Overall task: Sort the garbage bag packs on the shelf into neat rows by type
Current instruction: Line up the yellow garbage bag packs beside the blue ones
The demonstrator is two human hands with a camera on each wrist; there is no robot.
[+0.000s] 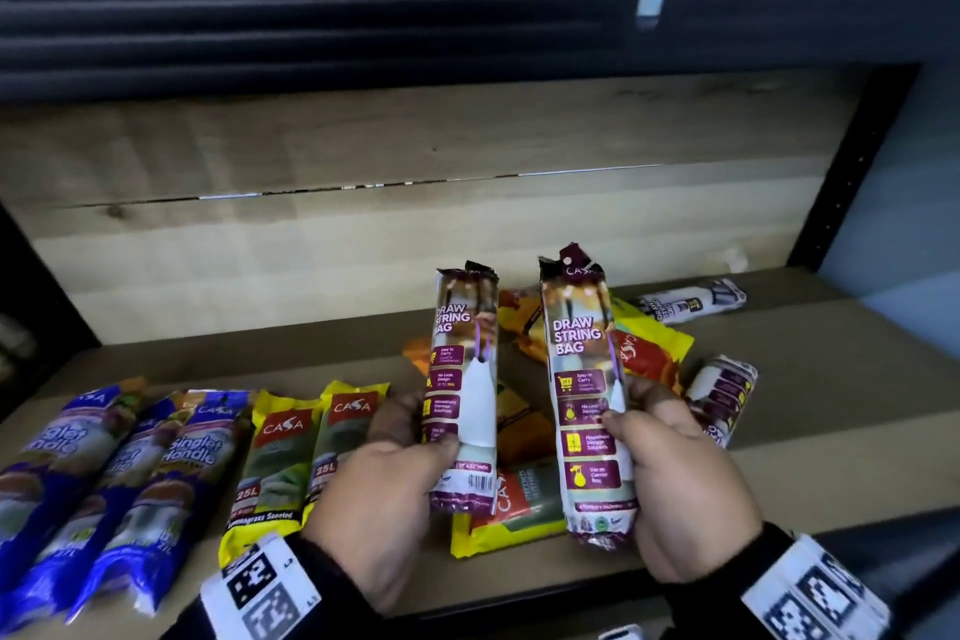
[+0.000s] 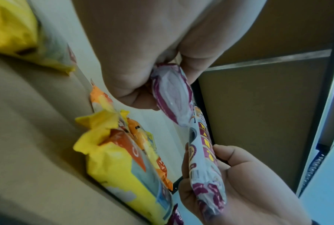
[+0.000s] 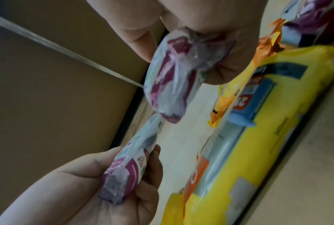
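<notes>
Two purple-and-white "Draw String Bag" packs stand upright above the shelf, side by side. My left hand [image 1: 418, 437] grips the lower half of the left pack [image 1: 464, 359]; my right hand [image 1: 638, 413] grips the right pack [image 1: 584, 348]. In the left wrist view my left hand [image 2: 141, 85] pinches its pack's end [image 2: 172, 94], with the right hand [image 2: 239, 182] holding the other pack [image 2: 204, 166] below. In the right wrist view the right hand [image 3: 210, 50] holds its pack [image 3: 170, 82] above the left hand [image 3: 96, 179] and its pack [image 3: 127, 162]. Two more draw string packs [image 1: 691, 304] [image 1: 722, 395] lie at the right.
Blue "Singlet Handle" packs [image 1: 104, 473] lie in a row at the left, with two yellow 25L packs [image 1: 280, 457] beside them. A loose pile of yellow and orange packs [image 1: 652, 353] lies behind and under my hands. Brown shelf board [image 1: 841, 379] shows at the right, by a black upright [image 1: 852, 172].
</notes>
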